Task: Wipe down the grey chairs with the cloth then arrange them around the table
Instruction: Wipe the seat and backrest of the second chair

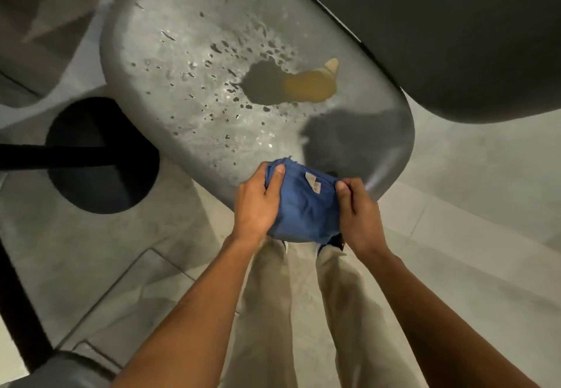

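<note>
grey chair seat [188,63] wet; hands [306,205] grip blue cloth [303,205].

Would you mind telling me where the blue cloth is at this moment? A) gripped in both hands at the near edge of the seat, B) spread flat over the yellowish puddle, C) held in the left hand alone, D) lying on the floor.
A: the left hand and right hand both grip the bunched blue cloth at the near edge of the grey chair seat, short of the yellowish puddle.

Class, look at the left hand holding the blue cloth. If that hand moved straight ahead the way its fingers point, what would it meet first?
Probably the wet seat of the grey chair: the left hand grips the blue cloth just over the near edge. Height above the seat is unclear.
</note>
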